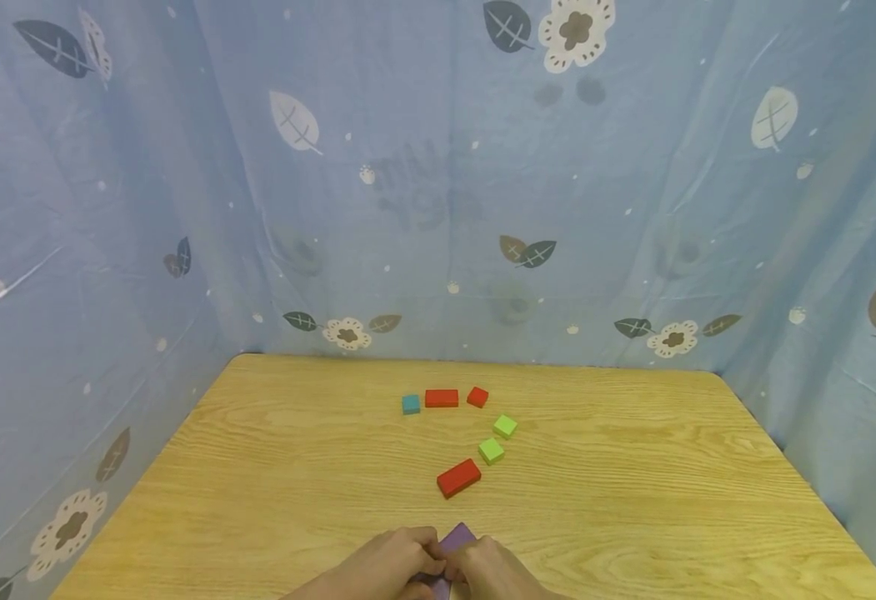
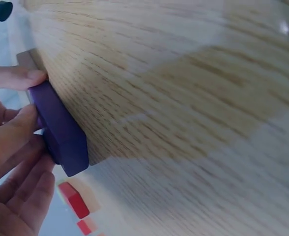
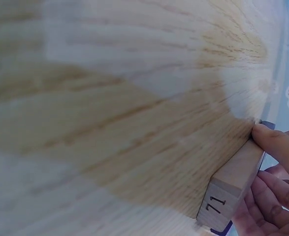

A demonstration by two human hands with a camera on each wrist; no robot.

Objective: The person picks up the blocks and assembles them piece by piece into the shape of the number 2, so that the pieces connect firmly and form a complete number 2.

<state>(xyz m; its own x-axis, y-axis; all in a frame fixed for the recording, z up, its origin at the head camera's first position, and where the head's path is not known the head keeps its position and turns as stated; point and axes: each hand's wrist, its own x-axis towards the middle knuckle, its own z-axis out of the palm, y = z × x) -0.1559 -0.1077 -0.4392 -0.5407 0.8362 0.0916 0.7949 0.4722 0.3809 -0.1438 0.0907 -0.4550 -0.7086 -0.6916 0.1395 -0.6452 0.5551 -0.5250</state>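
At the near edge of the table in the head view, my left hand (image 1: 392,557) and right hand (image 1: 496,570) meet over purple block pieces (image 1: 458,537). In the left wrist view, the fingers of my left hand (image 2: 11,142) pinch a long purple block (image 2: 60,125) close above the wood. A bare wood piece (image 2: 26,60) shows at its far end. In the right wrist view, my right hand (image 3: 277,182) grips a plain wooden block (image 3: 238,169) marked 71 on its end, with a purple edge (image 3: 223,230) below it. How the pieces join is hidden by the fingers.
Ahead on the table (image 1: 295,467) lie a red bar (image 1: 458,478), two green blocks (image 1: 491,451), a small red block (image 1: 478,397), another red bar (image 1: 441,398) and a blue block (image 1: 411,404). A patterned blue curtain (image 1: 422,283) surrounds the table.
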